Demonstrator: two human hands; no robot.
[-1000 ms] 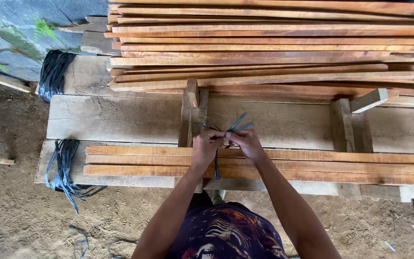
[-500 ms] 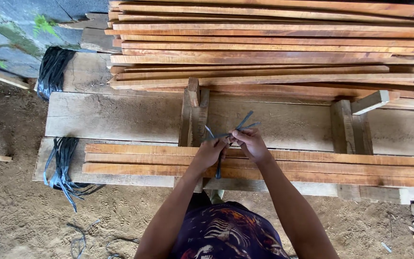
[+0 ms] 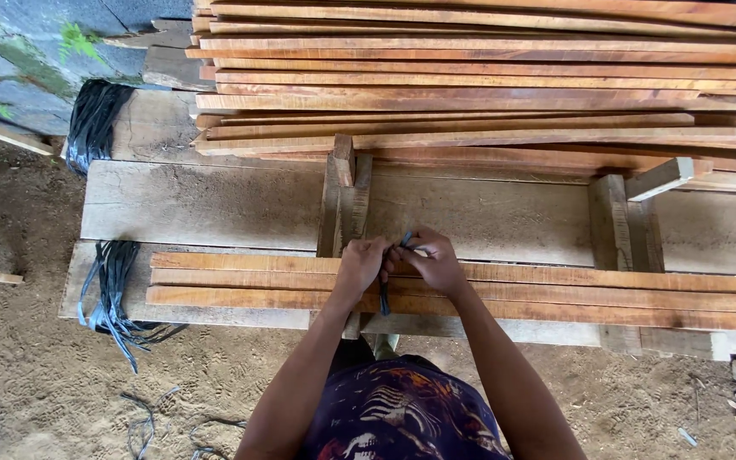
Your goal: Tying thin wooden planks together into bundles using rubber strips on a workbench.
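Observation:
My left hand [image 3: 361, 262] and my right hand [image 3: 433, 260] meet over a flat bundle of reddish wooden slats [image 3: 572, 294] lying along the near edge of a rough plank bench [image 3: 215, 204]. Both hands pinch a dark plastic strap [image 3: 385, 294] that wraps down around the slats between them; its short ends stick up by my right fingers. An upright wooden block [image 3: 342, 200] stands just behind my left hand.
A big stack of long slats [image 3: 487, 85] fills the far side of the bench. Loose dark straps hang at the bench's left end [image 3: 112, 290], and a black roll [image 3: 95, 119] lies farther back. A second wooden block [image 3: 619, 217] stands right. Sandy ground lies below.
My hands have drawn closer together over the strap, and the loose strap ends that stuck up between them now show much shorter.

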